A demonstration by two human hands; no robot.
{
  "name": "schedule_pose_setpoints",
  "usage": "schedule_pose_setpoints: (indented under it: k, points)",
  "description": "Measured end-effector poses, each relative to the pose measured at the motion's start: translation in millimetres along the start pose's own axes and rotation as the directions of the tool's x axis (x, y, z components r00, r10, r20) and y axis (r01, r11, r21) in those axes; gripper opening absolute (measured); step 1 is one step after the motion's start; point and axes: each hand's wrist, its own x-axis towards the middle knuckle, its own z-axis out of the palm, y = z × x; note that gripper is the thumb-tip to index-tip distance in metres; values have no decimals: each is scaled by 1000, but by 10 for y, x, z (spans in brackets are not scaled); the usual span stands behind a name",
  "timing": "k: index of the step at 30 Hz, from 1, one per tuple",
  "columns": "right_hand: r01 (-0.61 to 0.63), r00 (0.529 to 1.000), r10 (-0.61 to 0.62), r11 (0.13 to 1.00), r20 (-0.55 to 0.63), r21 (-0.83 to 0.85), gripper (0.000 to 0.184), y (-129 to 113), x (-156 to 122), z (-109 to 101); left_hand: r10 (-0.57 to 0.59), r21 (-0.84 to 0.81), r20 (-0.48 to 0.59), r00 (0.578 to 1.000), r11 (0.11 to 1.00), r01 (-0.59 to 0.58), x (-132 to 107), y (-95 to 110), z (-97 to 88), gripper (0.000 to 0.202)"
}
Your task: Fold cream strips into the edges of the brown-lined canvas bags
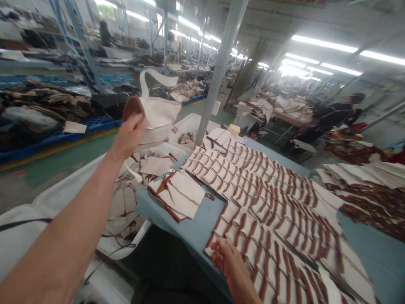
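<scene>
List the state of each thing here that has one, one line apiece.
Left hand: closed on cream piece
Cream piece: held up, strap bent
Right hand: fingers curled, grasp unclear
Brown-edged pieces: overlapping in rows
Small pile: stacked untidily
White bin: open, holding loose pieces
Ceiling lights: lit

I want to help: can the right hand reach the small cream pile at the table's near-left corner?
Probably yes: mostly blue tabletop lies between the right hand and the cream pile.
</scene>
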Motion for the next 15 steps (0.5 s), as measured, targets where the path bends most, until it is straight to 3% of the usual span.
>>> schedule_pose_setpoints:
  k: [2, 4, 7, 11, 15]
  points:
    - [-67, 998, 67, 997, 3, -28, 72, 160, 80, -83, -135, -22, 119, 984, 990, 139, -129, -260, 252, 58]
    - [-126, 992, 126, 990, -8, -57, 72, 320, 138, -156, -260, -17, 255, 931, 962, 273, -400, -521, 561, 33]
    - [-175, 984, 174, 982, -25, -77, 72, 521, 165, -228, -428, 67, 364, 827, 898, 436, -915, -831, 1042, 36]
    - [-248, 968, 249, 963, 2, -107, 76, 720, 181, -299, -534, 162, 396, 747, 841, 516, -1432, -1018, 1587, 40]
    - [-297, 949, 310, 940, 57, -165, 84, 946, 178, -356, -611, 230, 328, 721, 791, 566, -1533, -1080, 1921, 42]
